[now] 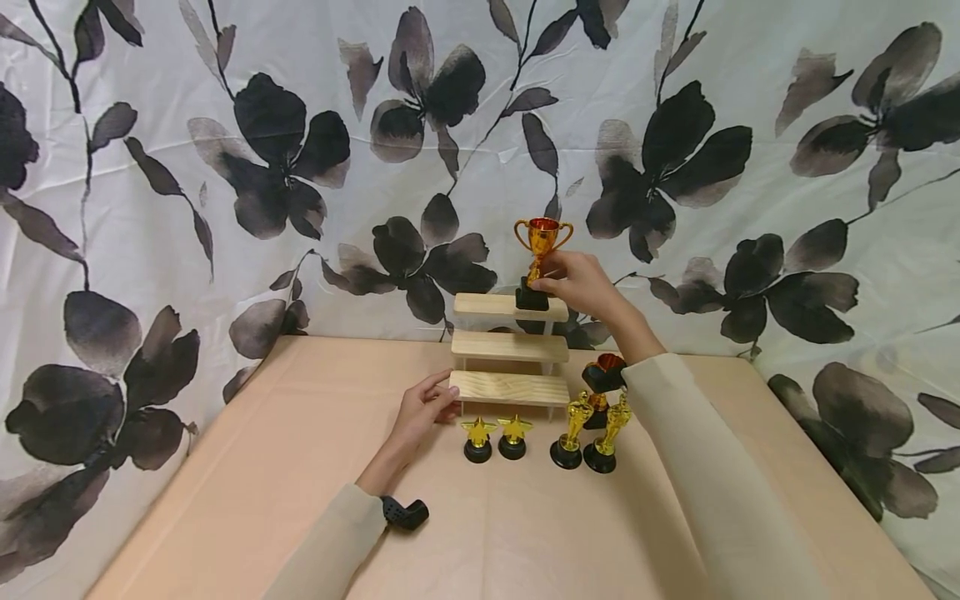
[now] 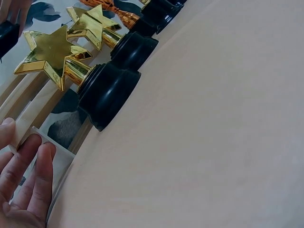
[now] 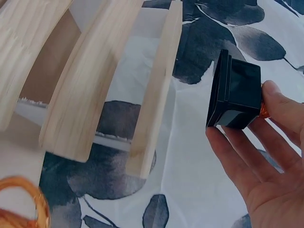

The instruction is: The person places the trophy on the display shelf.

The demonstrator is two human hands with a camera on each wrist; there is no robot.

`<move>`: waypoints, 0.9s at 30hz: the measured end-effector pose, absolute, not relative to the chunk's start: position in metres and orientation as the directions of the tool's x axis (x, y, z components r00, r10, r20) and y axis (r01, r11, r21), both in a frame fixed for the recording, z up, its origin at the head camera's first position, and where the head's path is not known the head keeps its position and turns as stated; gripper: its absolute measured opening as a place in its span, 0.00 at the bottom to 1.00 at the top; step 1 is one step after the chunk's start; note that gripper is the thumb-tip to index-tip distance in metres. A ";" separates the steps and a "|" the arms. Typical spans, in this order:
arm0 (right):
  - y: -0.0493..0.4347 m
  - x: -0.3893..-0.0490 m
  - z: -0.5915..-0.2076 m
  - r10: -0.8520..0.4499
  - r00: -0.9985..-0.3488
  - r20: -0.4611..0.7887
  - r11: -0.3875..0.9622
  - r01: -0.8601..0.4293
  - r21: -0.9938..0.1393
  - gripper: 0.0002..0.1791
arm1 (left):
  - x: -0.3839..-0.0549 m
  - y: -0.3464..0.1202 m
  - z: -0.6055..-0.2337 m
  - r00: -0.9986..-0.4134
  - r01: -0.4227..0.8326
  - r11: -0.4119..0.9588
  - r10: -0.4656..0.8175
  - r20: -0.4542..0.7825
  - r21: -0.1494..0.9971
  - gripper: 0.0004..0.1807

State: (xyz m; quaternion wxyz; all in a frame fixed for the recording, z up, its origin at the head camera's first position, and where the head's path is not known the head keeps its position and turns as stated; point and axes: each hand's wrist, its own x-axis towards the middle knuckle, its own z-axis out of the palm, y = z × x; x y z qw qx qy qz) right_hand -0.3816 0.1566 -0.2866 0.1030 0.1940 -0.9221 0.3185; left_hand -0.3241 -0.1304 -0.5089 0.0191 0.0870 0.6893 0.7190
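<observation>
My right hand [image 1: 576, 282] grips a gold trophy cup [image 1: 542, 237] by its stem, upright over the right part of the top shelf. In the right wrist view, the cup's black square base [image 3: 237, 92] is apart from the planks, beside the top shelf [image 3: 154, 95]. My left hand [image 1: 414, 414] holds the left end of the bottom shelf of a three-tier wooden stand [image 1: 510, 387], thumb and fingers at the plank's end. Two gold star trophies [image 1: 478, 433] stand in front of the stand, close to the left hand.
Right of the stars are two gold figurine trophies [image 1: 576, 421] on round black bases. Behind them, partly hidden by the right sleeve, is another trophy cup [image 1: 597, 400]. A floral cloth [image 1: 420, 192] hangs behind the peach-covered table [image 1: 315, 417].
</observation>
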 end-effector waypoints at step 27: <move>0.096 -0.410 -0.304 -0.287 -0.919 0.272 0.704 -0.395 -0.591 0.19 | -0.319 -0.135 -0.507 -0.979 0.106 -0.032 0.170 0.110 0.994 0.30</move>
